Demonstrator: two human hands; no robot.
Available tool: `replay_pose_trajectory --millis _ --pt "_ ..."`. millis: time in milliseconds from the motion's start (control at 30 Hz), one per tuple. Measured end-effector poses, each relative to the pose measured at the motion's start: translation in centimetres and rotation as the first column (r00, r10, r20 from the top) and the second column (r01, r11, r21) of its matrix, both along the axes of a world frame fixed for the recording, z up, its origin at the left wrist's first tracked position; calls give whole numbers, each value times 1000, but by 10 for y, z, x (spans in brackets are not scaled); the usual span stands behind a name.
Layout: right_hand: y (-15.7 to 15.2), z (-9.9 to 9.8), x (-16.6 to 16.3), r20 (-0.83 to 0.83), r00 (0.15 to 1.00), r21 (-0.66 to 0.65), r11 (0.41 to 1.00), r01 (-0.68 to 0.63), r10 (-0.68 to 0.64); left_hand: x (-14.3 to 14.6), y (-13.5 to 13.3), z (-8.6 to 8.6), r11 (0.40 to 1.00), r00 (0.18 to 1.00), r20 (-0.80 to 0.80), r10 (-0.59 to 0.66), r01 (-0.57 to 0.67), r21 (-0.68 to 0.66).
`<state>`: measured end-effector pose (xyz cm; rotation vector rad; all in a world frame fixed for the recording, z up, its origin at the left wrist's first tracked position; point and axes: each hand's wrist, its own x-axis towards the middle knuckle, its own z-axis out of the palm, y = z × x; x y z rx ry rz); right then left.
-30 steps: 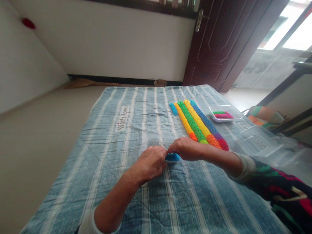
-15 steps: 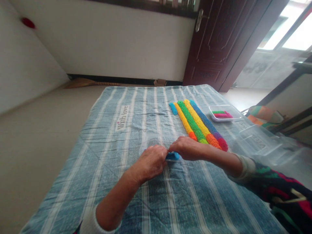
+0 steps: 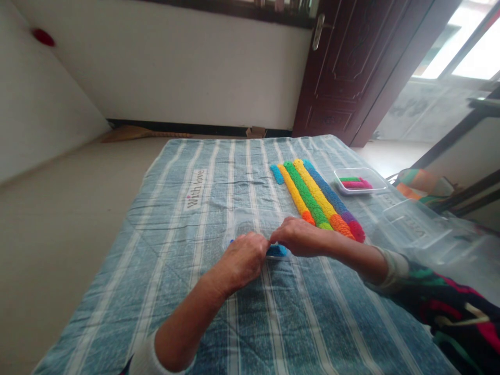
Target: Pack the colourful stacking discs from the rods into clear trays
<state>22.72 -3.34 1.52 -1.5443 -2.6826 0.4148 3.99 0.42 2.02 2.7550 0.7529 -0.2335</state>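
My left hand (image 3: 247, 256) and my right hand (image 3: 294, 237) meet over a clear plastic box (image 3: 261, 219) on the cloth. Both have their fingers pinched together, the tips almost touching. Whatever they pinch is too small or too hidden to make out. Below the fingertips, at the box's near side, lies a bright blue bumpy piece (image 3: 278, 250), partly covered by my hands. Just beyond my right hand, long knobbly rods lie side by side: a yellow rod (image 3: 294, 192), a green rod (image 3: 308, 195), a wider yellow rod (image 3: 318, 188) and a blue rod (image 3: 328, 188), with differently coloured near ends.
A striped blue cloth (image 3: 175, 291) covers the table. To the right stand a small clear tray (image 3: 361, 190) with pink and green pieces and some clear plastic containers (image 3: 410, 224). A short blue piece (image 3: 277, 174) lies by the rods. Behind is a brown door (image 3: 351, 62).
Both hands stay almost in place over the clear box, with only a very slight shift of the left hand. The rods and the tray have not moved.
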Motion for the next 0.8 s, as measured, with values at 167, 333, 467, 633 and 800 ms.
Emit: replay_pose_trajectory --millis 167,333,467,633,800 --pt "1 -1 0 -5 1000 5 1000 -3 3 -1 0 0 1000 1000 14 -14 15 -10" --pt "2 2 -3 39 999 0 1000 -4 4 -3 1 4 999 1000 3 0 0 -36" --pt "3 3 -3 35 999 52 999 -15 13 -4 0 5 999 999 39 -5 6 -39" --pt "-12 6 0 -137 990 280 959 28 11 -6 -1 12 999 998 67 13 -10 -36" --pt "-58 0 -8 -410 909 502 812 297 -79 -15 1 20 999 987 160 -30 36 -37"
